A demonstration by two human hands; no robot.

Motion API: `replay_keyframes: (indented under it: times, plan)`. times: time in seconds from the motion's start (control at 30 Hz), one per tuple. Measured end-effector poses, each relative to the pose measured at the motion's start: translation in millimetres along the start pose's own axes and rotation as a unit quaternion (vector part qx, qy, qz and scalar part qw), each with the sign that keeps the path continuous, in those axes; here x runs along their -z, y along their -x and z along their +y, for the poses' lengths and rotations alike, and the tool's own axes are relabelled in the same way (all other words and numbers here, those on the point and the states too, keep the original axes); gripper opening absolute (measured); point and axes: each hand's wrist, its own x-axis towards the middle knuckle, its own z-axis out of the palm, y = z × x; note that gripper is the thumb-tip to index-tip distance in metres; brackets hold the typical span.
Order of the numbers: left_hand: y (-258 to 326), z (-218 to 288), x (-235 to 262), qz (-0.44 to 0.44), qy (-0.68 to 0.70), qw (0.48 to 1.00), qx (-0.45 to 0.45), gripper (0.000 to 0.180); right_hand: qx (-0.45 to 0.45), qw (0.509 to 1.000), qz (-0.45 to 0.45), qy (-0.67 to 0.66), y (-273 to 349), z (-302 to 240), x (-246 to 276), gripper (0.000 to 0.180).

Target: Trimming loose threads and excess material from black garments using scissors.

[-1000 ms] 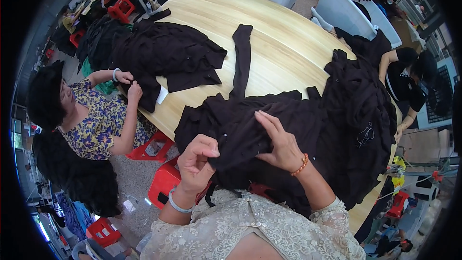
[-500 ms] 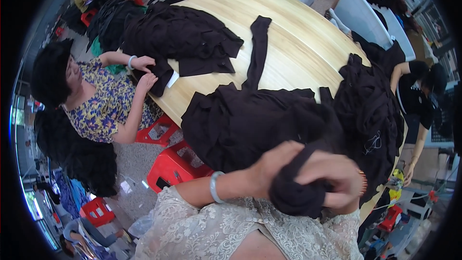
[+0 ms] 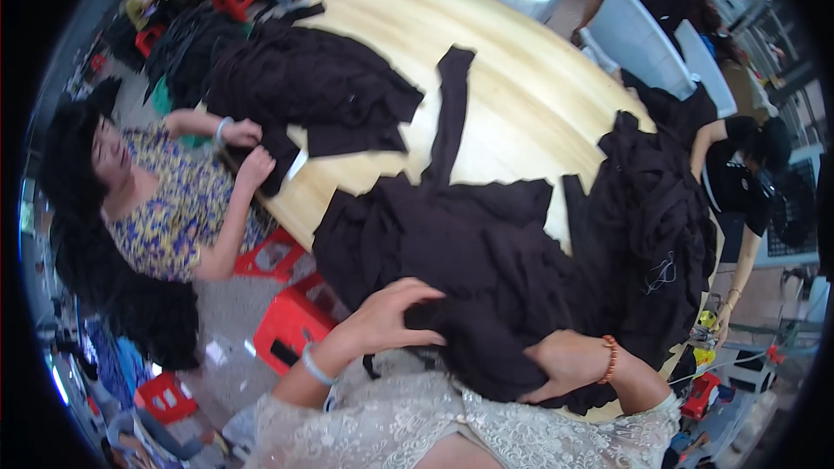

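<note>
"What crowded our table [image 3: 530, 113]?"
"A heap [image 3: 647, 195], right of our garment [image 3: 460, 243] at the near edge; a stool [image 3: 291, 328] stood left."
"Our hands?"
"Left hand [image 3: 391, 317] spread wide against the garment; right hand [image 3: 573, 359] touched it, grip we couldn't tell."

One pale wooden counter [image 3: 530, 95], one orange beaded bracelet [image 3: 610, 360], two pale round bangles [image 3: 316, 366]; dark cloth garments [image 3: 486, 343] overlap uncountably.

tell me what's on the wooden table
The wooden table bears a dark heap and white slip at left, a dark strip mid-table, a dark garment by the left hand and right hand, and a dark pile with pale thread at right. Whatever lies beneath is covered.
</note>
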Motion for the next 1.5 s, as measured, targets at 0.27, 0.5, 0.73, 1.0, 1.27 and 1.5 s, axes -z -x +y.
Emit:
replay_keyframes:
  times: [0.27,0.5,0.73,1.0,1.27,1.5]
  plan:
    - [6.1,-57.3,-21.2,0.256,-0.209,0.944,0.009,0.057,-0.118,0.898,0.409,0.114,-36.1,80.5,173.4,0.042]
    - [-13.4,-54.6,-17.4,0.324,-0.149,0.933,-0.04,0.013,0.05,0.456,0.856,0.237,-2.8,55.7,311.6,0.061]
    - [-0.1,-28.1,6.8,0.336,0.111,0.935,-0.001,0.009,0.122,0.868,0.461,-0.14,-74.4,47.8,62.9,0.052]
    - [-36.2,8.8,25.6,0.232,0.242,0.939,-0.077,0.005,-0.134,0.761,0.635,0.011,-88.9,48.4,-84.4,0.09]
    - [1.7,-21.3,-23.2,-0.052,-0.028,0.989,0.138,0.054,-0.093,0.803,0.586,0.058,-85.8,91.2,-75.3,0.056]
    - [0.4,-13.0,-32.8,0.181,0.068,0.979,0.067,0.035,0.05,0.708,0.684,-0.168,-84.6,92.5,-45.3,0.026]
